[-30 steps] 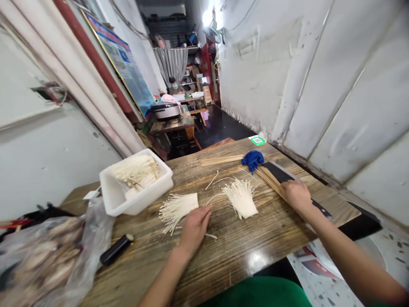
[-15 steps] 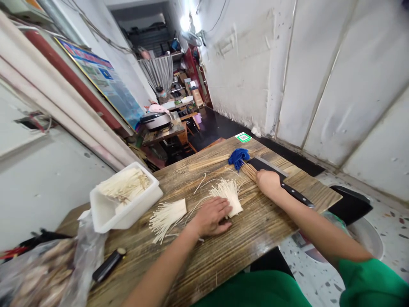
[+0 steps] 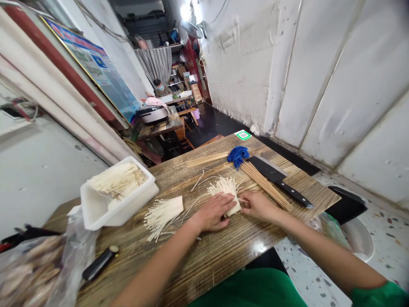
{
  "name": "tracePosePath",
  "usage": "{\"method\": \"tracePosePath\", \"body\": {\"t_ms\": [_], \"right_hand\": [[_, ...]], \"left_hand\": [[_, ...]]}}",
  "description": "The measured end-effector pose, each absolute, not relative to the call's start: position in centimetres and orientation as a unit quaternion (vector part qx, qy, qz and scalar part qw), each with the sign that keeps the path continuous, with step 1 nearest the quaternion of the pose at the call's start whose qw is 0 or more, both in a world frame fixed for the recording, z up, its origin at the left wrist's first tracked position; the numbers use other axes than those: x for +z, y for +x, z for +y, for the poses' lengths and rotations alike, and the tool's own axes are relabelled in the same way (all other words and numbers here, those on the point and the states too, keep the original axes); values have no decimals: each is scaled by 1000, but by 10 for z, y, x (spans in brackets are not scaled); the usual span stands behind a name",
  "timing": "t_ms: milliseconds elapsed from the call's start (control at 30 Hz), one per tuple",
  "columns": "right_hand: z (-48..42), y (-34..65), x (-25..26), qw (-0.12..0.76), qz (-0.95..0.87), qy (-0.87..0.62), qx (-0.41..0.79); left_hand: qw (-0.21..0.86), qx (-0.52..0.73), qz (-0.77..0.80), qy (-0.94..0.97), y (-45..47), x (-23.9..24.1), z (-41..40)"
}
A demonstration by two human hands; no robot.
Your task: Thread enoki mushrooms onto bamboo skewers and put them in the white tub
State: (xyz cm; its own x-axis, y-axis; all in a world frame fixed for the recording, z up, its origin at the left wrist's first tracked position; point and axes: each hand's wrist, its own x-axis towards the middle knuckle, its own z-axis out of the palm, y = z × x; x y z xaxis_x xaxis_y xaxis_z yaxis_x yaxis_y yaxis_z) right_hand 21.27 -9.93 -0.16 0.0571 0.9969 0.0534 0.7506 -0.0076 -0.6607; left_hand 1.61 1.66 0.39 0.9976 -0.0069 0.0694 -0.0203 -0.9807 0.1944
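My left hand (image 3: pixel 213 212) lies with fingers pressed on the cut end of a fanned bunch of enoki mushrooms (image 3: pixel 224 188) on the wooden table (image 3: pixel 230 251). My right hand (image 3: pixel 258 205) is closed in a pinch on a thin bamboo skewer (image 3: pixel 242 200) whose tip points at the base of that bunch. A second enoki bunch (image 3: pixel 163 211) lies to the left. A row of bamboo skewers (image 3: pixel 265 185) lies just right of my right hand, beside a black-handled cleaver (image 3: pixel 279 181).
A white tub (image 3: pixel 96 209) of enoki stands at the left. More skewers (image 3: pixel 207 159) and a blue cloth (image 3: pixel 238 154) lie at the far edge. A black-handled tool (image 3: pixel 99 263) and a plastic bag (image 3: pixel 41 268) are at the near left. A basin (image 3: pixel 359 238) sits on the floor to the right.
My left hand moved from the left bunch onto the right bunch. My right hand left the skewer row with one skewer and came to the bunch's base.
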Motion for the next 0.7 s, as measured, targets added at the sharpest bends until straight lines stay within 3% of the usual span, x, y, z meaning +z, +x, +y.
{"method": "tracePosePath", "body": {"t_ms": [233, 500, 567, 700], "right_hand": [[-100, 202, -11, 237, -698, -658, 156], [-71, 200, 29, 201, -725, -658, 36], [-57, 195, 45, 183, -735, -653, 19], [-31, 183, 71, 185, -749, -636, 27]], "left_hand": [[133, 136, -23, 981, 16, -5, 18], [122, 267, 73, 953, 13, -13, 30], [163, 305, 133, 929, 19, -20, 33], [342, 407, 232, 815, 36, -28, 42]]}}
